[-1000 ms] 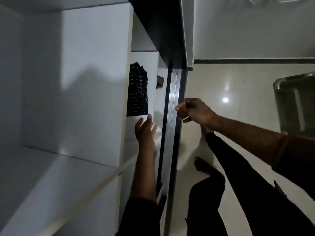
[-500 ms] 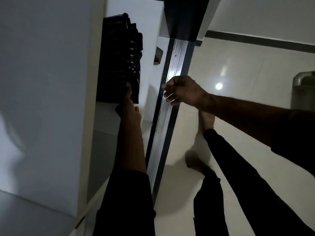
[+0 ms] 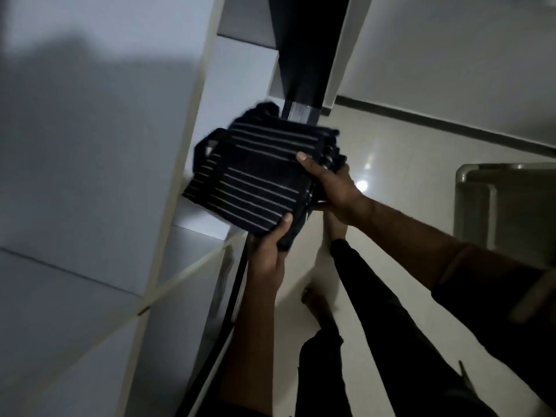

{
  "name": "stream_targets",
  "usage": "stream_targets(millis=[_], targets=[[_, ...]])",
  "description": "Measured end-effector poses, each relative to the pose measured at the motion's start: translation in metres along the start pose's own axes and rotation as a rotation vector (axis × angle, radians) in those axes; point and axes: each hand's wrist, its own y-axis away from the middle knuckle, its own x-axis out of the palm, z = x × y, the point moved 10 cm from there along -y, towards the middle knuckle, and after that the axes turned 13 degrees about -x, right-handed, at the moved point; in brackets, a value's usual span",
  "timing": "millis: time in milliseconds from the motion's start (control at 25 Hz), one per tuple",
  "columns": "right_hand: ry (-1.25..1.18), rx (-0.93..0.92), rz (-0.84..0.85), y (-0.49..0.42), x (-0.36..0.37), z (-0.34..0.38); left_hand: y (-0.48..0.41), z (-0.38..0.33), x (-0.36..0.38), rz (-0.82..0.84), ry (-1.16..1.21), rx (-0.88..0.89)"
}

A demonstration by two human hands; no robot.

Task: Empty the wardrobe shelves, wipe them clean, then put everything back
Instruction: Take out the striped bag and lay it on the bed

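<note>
1. The folded stack of dark striped clothes (image 3: 258, 182) is in the air just outside the wardrobe shelves (image 3: 192, 227), carried between both hands, above the tiled floor (image 3: 391, 152).
2. The left hand (image 3: 267, 254) grips the near edge, thumb on top and fingers hidden beneath; the right hand (image 3: 334, 188) grips the right side, thumb pressed on the top layer.
3. To do this well, keep the stack level and squeezed lightly so the folds stay together.
4. A strap-like loop (image 3: 207, 145) sticks out at the far left corner; it may snag on the shelf edge, so draw the stack fully clear before turning.
5. Set it down flat somewhere clean, possibly on the grey piece (image 3: 505, 203) at right, so it goes back unchanged.
</note>
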Motion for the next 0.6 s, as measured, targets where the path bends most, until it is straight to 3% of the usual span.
stream_targets(millis=[120, 240, 400, 600], targets=[[-0.059, 0.025, -0.177, 0.05, -0.052, -0.007, 0.05, 0.018, 0.015, 0.151, -0.079, 0.016], [-0.116, 0.031, -0.2, 0.12, -0.094, -0.013, 0.103, 0.037, 0.019, 0.157, -0.219, -0.029], [-0.155, -0.058, -0.23, 0.227, -0.14, 0.005, 0.194, 0.056, 0.045, 0.259, -0.425, -0.017], [-0.303, -0.185, -0.413, 0.364, -0.222, 0.012, 0.272, 0.108, 0.096, 0.36, -0.621, -0.064]])
